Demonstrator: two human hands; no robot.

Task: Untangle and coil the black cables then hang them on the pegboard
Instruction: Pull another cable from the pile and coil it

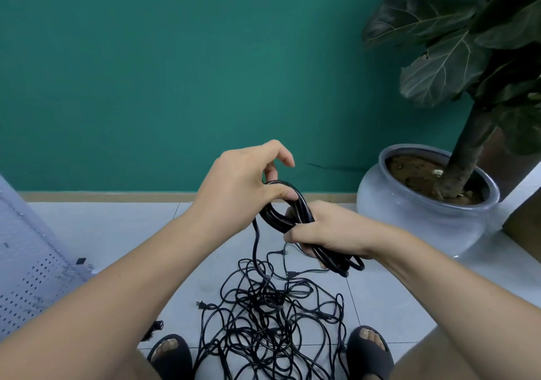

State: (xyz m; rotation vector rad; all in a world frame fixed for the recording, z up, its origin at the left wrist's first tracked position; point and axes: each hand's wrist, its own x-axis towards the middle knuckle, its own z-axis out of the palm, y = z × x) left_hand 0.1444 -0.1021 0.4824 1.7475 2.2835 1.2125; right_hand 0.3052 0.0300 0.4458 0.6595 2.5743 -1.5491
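Two bare hands meet over the floor around one coil of black cable (301, 207), held up in the air in front of the teal painted wall (175, 72). The left hand (240, 186) pinches the top of the coil's loop between thumb and forefinger, with the other fingers curled loosely above it. The right hand (330, 234) is clamped round the gathered turns lower down, fingers wrapped over the bundle, and the far end of the coil sticks out below the right wrist. A single loose strand (257, 245) drops from the coil just under the left hand and runs down into the tangled heap of thin black cables (269, 315), which is spread on the pale grey tiled floor (117, 227) between the person's feet in dark open-toed slippers (172, 356). Several small plugs show among the strands at the edge of the heap. The white perforated metal pegboard (26, 277) stands at the left edge of the view, well apart from the hands and from the heap. On the right, a round pale grey ceramic pot (409, 218) filled with brown soil sits on the floor against the wall and holds a dark-stemmed plant with broad green leaves (439, 66).
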